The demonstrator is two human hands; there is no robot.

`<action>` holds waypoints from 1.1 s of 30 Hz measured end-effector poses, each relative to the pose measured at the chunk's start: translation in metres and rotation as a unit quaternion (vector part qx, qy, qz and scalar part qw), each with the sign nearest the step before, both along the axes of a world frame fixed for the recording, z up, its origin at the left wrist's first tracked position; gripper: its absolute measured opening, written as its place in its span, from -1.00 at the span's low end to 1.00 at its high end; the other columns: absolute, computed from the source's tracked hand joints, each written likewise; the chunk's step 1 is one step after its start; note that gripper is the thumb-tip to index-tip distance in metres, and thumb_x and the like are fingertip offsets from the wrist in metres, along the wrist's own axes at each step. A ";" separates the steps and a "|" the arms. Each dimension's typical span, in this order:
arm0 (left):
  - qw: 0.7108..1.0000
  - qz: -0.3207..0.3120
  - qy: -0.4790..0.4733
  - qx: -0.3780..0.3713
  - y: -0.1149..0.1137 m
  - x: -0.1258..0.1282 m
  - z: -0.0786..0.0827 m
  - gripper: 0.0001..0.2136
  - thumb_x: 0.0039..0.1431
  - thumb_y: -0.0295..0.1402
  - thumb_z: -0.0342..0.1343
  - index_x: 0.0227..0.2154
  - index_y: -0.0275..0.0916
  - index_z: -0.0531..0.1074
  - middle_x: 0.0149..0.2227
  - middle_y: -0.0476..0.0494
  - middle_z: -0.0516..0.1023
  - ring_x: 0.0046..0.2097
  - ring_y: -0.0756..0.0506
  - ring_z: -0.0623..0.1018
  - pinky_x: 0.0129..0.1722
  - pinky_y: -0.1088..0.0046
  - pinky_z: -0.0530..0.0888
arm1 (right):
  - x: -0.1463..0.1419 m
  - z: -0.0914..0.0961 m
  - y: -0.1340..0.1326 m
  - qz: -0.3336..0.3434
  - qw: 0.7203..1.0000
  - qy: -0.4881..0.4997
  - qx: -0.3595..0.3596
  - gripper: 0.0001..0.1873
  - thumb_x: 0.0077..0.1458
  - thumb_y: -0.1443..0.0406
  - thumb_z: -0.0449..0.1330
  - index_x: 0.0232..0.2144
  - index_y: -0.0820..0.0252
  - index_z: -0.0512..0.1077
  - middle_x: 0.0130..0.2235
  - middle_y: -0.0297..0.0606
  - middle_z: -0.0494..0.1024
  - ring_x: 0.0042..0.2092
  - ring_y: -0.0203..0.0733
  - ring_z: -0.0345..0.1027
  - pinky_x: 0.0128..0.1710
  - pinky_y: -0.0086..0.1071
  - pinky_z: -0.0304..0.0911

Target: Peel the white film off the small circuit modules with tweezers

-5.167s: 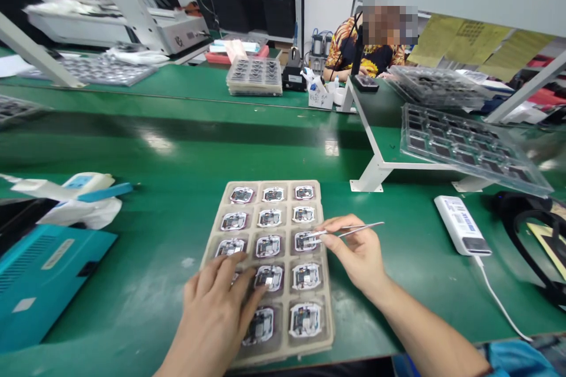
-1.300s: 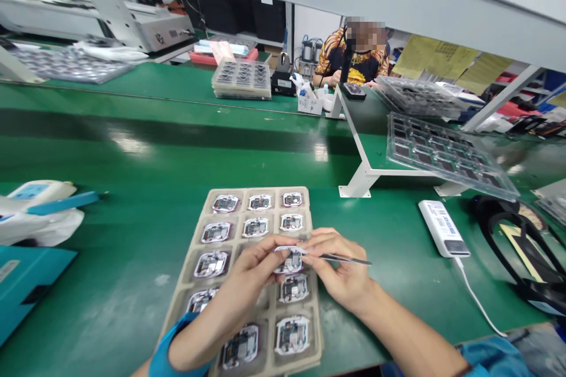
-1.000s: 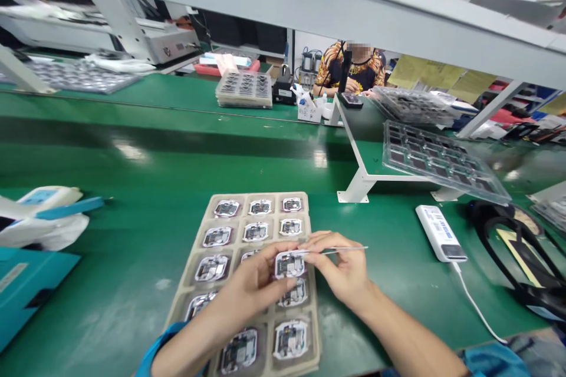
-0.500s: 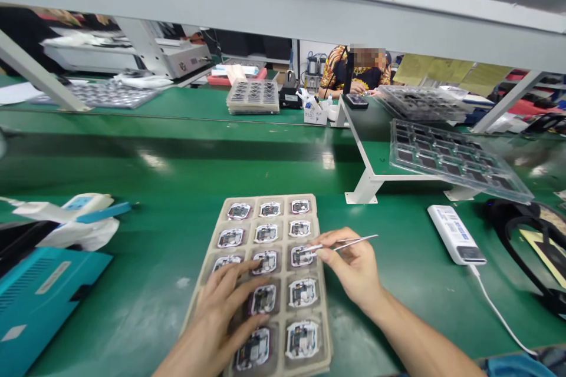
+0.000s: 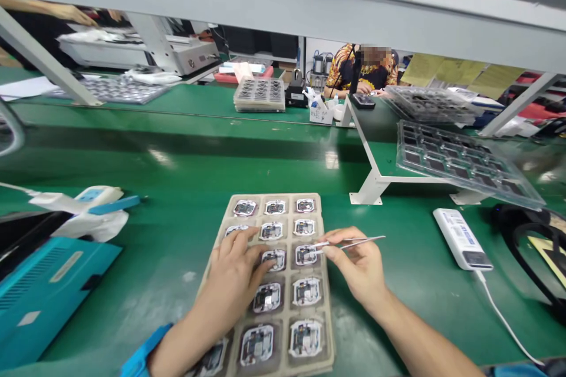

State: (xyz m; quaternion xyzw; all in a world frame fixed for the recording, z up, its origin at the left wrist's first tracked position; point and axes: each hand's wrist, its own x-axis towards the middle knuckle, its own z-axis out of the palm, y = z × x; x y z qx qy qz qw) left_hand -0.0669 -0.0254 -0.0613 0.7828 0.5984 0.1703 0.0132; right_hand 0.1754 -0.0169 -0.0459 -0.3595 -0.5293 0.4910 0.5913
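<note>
Fine tweezers (image 5: 349, 242) are pinched in the right hand (image 5: 360, 262), tips set at a circuit module (image 5: 306, 255) in a moulded pulp tray (image 5: 326, 300) on the bench (image 5: 145, 283), while the left hand (image 5: 234, 265) lies open on the tray, apparently to steady it.

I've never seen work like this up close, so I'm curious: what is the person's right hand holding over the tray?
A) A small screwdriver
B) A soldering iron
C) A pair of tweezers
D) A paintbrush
C. The right hand pinches slim metal tweezers, their tips at a small module in the molded tray.
</note>
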 end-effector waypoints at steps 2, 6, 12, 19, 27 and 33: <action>0.998 -0.010 -0.065 -0.021 0.004 -0.001 0.004 -0.89 0.18 -0.35 0.10 -0.36 -0.19 0.52 -0.02 -0.35 0.54 0.07 -0.43 0.44 -0.06 -0.02 0.44 | 0.000 0.001 0.000 0.001 1.000 0.007 -0.007 -0.90 0.08 0.34 0.39 -0.33 0.04 0.57 -0.28 -0.35 0.71 -0.20 -0.22 0.61 -0.14 -0.37 0.45; 0.969 -0.054 -0.221 -0.098 0.010 0.006 0.021 -0.93 0.19 -0.34 0.05 -0.38 -0.14 0.40 -0.18 -0.18 0.56 -0.08 -0.25 0.51 -0.07 0.13 0.44 | -0.002 0.005 0.000 -0.003 0.998 0.053 -0.029 -0.89 0.05 0.27 0.42 -0.36 0.07 0.56 -0.31 -0.33 0.71 -0.24 -0.20 0.61 -0.19 -0.35 0.47; 0.815 -0.013 -0.497 -0.298 0.007 0.045 0.052 -0.78 0.23 -0.16 0.05 -0.17 -0.14 0.40 -0.48 0.09 0.40 -0.48 -0.03 0.41 -0.47 0.46 0.37 | -0.004 0.005 0.002 -0.021 0.992 0.122 -0.031 -0.83 0.01 0.19 0.45 -0.40 0.08 0.55 -0.32 -0.31 0.70 -0.27 -0.21 0.60 -0.25 -0.35 0.51; 0.734 0.023 -0.571 -0.367 -0.002 0.063 0.041 -0.56 0.09 -0.09 0.19 0.01 -0.14 0.56 -0.24 -0.11 0.63 -0.39 -0.06 0.48 -0.43 0.44 0.42 | -0.006 0.006 0.000 -0.052 0.996 0.071 -0.016 -0.82 0.02 0.19 0.44 -0.41 0.09 0.53 -0.35 -0.30 0.70 -0.27 -0.15 0.61 -0.20 -0.28 0.51; 0.705 0.034 -0.603 -0.371 -0.012 0.066 0.037 -0.61 0.19 -0.17 0.20 0.07 -0.07 0.55 -0.31 -0.07 0.66 -0.27 -0.11 0.53 -0.25 0.41 0.52 | -0.006 0.003 0.000 -0.051 0.998 0.029 -0.018 -0.84 0.04 0.19 0.42 -0.40 0.11 0.54 -0.35 -0.28 0.70 -0.26 -0.14 0.60 -0.18 -0.27 0.49; 0.693 0.076 -0.622 -0.356 -0.008 0.071 0.038 -0.59 0.11 -0.01 0.23 -0.10 -0.16 0.66 -0.11 -0.20 0.67 -0.23 -0.15 0.53 -0.36 0.42 0.52 | -0.008 0.001 0.001 -0.030 0.999 0.030 -0.018 -0.82 0.03 0.18 0.42 -0.42 0.10 0.53 -0.38 -0.28 0.70 -0.30 -0.14 0.60 -0.24 -0.27 0.49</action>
